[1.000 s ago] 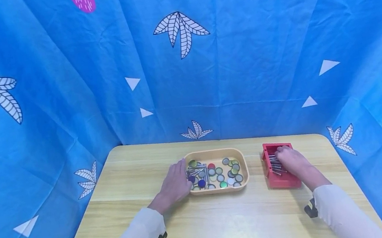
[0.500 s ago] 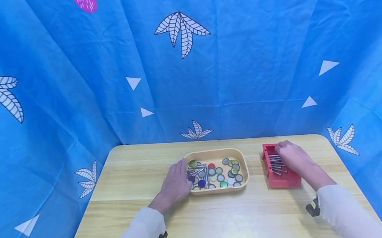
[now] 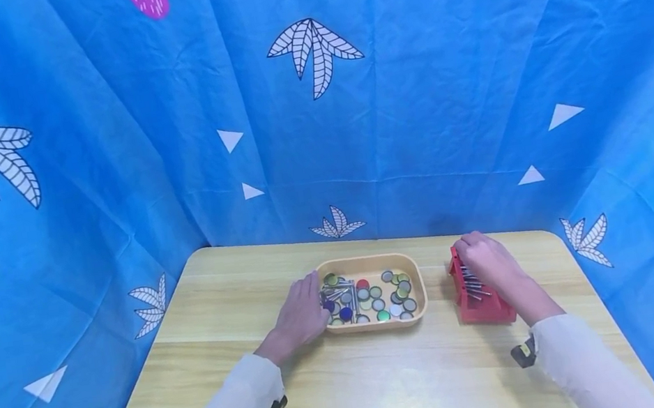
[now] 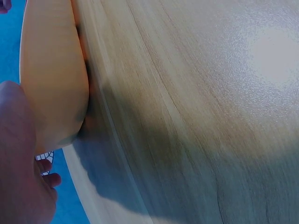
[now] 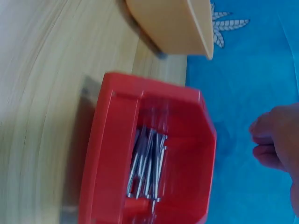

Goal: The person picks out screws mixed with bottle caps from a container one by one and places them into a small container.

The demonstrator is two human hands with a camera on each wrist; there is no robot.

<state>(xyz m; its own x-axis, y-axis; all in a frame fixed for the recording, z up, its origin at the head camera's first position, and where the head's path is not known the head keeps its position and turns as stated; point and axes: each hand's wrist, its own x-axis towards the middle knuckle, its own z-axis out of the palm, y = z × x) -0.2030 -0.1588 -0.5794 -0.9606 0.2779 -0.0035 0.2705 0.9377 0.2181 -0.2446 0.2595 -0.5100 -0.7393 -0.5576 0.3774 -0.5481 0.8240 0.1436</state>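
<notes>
My left hand [image 3: 298, 314] grips the left end of a peach-coloured plastic tray [image 3: 415, 300]. In the left wrist view its thumb [image 4: 16, 105] lies on the tray's wall, with fingertips past the end. Bottle caps [image 3: 376, 292] in several colours and a few shiny metal nails [image 3: 335, 294] lie inside. To the right stands a red plastic bin [image 3: 487, 310] with a bundle of long nails [image 5: 146, 163] in it. My right hand [image 3: 488, 261] is above the bin's back rim, fingers curled together. Whether anything small is between its fingertips is hidden.
Both containers stand near the back of a light wooden table [image 3: 385, 378]. A blue patterned cloth [image 3: 433, 110] hangs close behind and at both sides. A gap of bare tabletop lies between tray and bin.
My right hand has come up out of the red bin and moved left and back, over its rear rim. My left hand stays on the tray.
</notes>
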